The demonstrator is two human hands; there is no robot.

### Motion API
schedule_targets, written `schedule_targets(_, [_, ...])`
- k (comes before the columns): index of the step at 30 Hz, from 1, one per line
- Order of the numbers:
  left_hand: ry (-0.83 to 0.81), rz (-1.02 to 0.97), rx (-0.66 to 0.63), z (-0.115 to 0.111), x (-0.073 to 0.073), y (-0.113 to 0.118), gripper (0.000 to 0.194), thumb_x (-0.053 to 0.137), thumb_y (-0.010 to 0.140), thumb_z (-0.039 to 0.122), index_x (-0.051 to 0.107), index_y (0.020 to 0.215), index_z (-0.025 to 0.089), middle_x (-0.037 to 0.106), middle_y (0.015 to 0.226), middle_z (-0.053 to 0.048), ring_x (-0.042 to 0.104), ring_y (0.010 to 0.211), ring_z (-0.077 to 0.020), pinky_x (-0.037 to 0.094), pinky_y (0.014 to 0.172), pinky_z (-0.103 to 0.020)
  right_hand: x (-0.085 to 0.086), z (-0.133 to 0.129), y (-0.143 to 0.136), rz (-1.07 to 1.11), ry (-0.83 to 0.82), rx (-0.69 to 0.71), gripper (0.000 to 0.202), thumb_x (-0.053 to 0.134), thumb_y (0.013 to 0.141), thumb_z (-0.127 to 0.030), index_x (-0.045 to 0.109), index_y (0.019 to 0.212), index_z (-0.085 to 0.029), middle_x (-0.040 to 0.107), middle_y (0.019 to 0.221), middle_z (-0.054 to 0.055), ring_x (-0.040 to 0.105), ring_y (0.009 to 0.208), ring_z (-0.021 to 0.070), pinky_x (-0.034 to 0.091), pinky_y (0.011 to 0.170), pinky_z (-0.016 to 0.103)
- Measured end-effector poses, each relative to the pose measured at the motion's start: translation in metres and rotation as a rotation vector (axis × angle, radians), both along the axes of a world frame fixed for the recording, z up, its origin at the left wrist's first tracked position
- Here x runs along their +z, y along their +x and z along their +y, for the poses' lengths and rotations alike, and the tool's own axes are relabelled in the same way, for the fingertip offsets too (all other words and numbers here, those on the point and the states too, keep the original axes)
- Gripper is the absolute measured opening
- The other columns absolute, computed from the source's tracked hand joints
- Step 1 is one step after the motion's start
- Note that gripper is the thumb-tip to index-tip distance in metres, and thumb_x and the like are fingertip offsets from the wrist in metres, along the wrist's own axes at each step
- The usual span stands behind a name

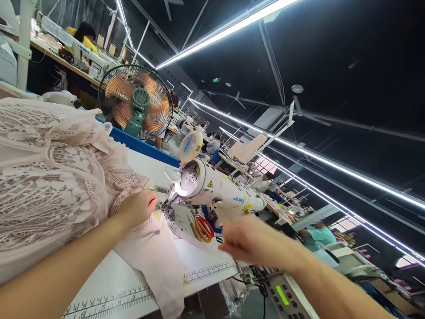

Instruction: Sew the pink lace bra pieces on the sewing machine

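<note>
My left hand [137, 208] is closed at the edge of a pale pink lace garment [66, 164], close to the needle area of a white sewing machine [222, 190]. Its fingertips are mostly turned away from view. A plain pale pink fabric piece [156, 261] hangs from there over the table's front edge. To the right of the machine head, my right hand [244, 239] is in the air, bent at the wrist and blurred, its fingers pointing left. Scissors with red and orange handles [203, 229] lie on the machine bed, between the two hands.
Printed ruler markings [113, 302] run along the front of the white table [106, 266]. A large fan [136, 102] stands behind a blue edge [142, 144]. A control box with a green display [282, 295] sits below my right forearm. Other workers sit at machines further back.
</note>
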State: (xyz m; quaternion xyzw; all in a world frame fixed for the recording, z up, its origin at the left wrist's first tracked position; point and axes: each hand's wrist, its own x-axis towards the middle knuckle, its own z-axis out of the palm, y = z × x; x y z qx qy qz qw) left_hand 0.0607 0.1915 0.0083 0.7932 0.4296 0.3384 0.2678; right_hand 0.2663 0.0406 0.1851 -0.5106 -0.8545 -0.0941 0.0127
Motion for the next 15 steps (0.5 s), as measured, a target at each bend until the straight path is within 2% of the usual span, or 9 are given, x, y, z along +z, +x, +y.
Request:
schedule_targets(2, [0.004,-0.002,-0.005,0.000,0.000,0.001,0.024,0.034,0.086,0.025,0.039,0.063,0.022,0.055,0.074,-0.004,0.048,0.069,-0.0207,0.025,0.058,-0.032,0.033,0.038,-0.005,-0.017,0.182,-0.040,0.032,0.047,0.092,-0.040,0.054,0.065,-0.024,0.058,0.061,0.000,0.059,0.055,0.0164,0.054,0.053,0.031])
schedule_targets(3, [0.007,0.001,-0.009,0.001,-0.001,0.001,0.024,0.034,0.086,0.025,0.038,0.062,0.022,0.054,0.073,-0.004,0.048,0.069,-0.0205,0.024,0.058,-0.033,0.048,0.062,-0.010,0.025,0.407,-0.113,0.022,0.048,0.091,-0.034,0.059,0.076,-0.023,0.065,0.073,0.004,0.064,0.068,0.0198,0.056,0.062,0.035])
schedule_targets(4, [0.010,0.005,-0.013,0.001,-0.001,0.001,0.025,0.034,0.086,0.025,0.036,0.062,0.022,0.053,0.072,-0.004,0.047,0.068,-0.0203,0.024,0.058,-0.033,0.060,0.087,-0.016,0.041,0.471,-0.138,0.016,0.049,0.089,-0.027,0.062,0.093,-0.018,0.069,0.098,0.011,0.066,0.090,0.0242,0.057,0.074,0.038])
schedule_targets(6, [0.017,0.014,-0.017,0.001,-0.002,0.001,0.025,0.034,0.086,0.025,0.033,0.060,0.022,0.051,0.070,-0.004,0.047,0.067,-0.0200,0.024,0.058,-0.033,0.075,0.134,-0.029,0.035,0.489,-0.162,0.032,0.054,0.088,-0.023,0.059,0.117,-0.010,0.052,0.140,0.019,0.050,0.129,0.0302,0.050,0.097,0.043])
schedule_targets(7, [0.021,0.017,-0.017,0.002,-0.002,0.002,0.026,0.033,0.086,0.025,0.033,0.060,0.022,0.051,0.069,-0.004,0.047,0.067,-0.0200,0.025,0.059,-0.033,0.079,0.155,-0.036,-0.046,0.458,-0.213,0.037,0.052,0.091,-0.024,0.056,0.124,-0.008,0.045,0.147,0.021,0.043,0.136,0.0302,0.044,0.105,0.043])
schedule_targets(9, [0.028,0.019,-0.017,0.002,-0.003,0.001,0.026,0.033,0.086,0.026,0.033,0.061,0.023,0.050,0.069,-0.004,0.047,0.068,-0.0200,0.026,0.060,-0.033,0.082,0.184,-0.046,-0.193,0.322,-0.303,0.035,0.040,0.099,-0.025,0.057,0.124,-0.006,0.053,0.140,0.021,0.049,0.132,0.0288,0.042,0.105,0.040])
schedule_targets(11, [0.032,0.018,-0.021,0.003,-0.004,0.001,0.025,0.033,0.086,0.027,0.033,0.061,0.023,0.050,0.070,-0.004,0.047,0.069,-0.0201,0.027,0.061,-0.033,0.081,0.194,-0.051,-0.253,0.228,-0.354,0.039,0.032,0.103,-0.026,0.064,0.112,-0.007,0.067,0.119,0.019,0.061,0.116,0.0287,0.046,0.097,0.039])
schedule_targets(13, [0.030,0.015,-0.024,0.004,-0.005,0.001,0.025,0.034,0.086,0.027,0.034,0.061,0.023,0.050,0.069,-0.003,0.047,0.069,-0.0201,0.027,0.060,-0.033,0.080,0.188,-0.052,-0.265,0.228,-0.373,0.040,0.033,0.103,-0.029,0.068,0.102,-0.007,0.070,0.106,0.019,0.065,0.105,0.0303,0.049,0.091,0.041])
schedule_targets(15, [0.026,0.007,-0.021,0.005,-0.006,0.001,0.025,0.035,0.085,0.028,0.035,0.061,0.023,0.051,0.069,-0.003,0.046,0.068,-0.0202,0.026,0.060,-0.033,0.076,0.168,-0.049,-0.282,0.295,-0.364,0.038,0.040,0.101,-0.033,0.068,0.098,-0.007,0.069,0.104,0.019,0.065,0.104,0.0333,0.050,0.088,0.044])
